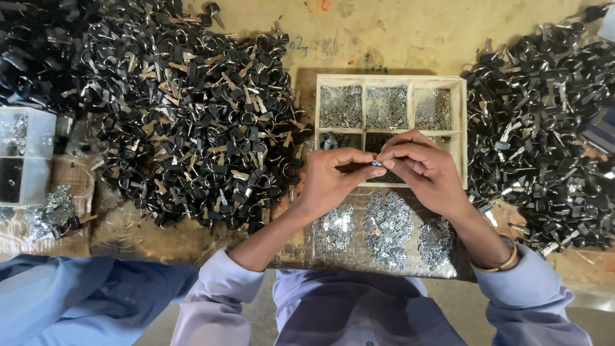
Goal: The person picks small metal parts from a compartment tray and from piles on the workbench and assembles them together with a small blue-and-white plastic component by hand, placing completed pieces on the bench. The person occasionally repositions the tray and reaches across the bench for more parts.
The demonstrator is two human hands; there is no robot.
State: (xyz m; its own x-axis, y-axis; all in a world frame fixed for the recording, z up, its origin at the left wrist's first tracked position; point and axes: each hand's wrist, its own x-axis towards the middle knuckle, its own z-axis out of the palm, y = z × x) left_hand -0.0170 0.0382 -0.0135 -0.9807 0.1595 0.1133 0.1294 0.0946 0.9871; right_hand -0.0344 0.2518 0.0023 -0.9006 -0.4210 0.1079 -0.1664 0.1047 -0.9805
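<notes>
We pinch 1 small metal part (377, 163) btwn left hand (333, 176) & right hand (419, 168) fingertips, over the tray (460, 122), both hands clenched on it, and a slip could prob drop it into the wrong compartment or a key pile (192, 115).

A divided tray (460, 122) is set at the middle of the surface (410, 38), with small parts sorted into its compartments. Key heaps are piled to its left (186, 115) and right (544, 128). Three small piles (387, 227) are laid before the tray. The hands (378, 170) are held together above its near edge.
</notes>
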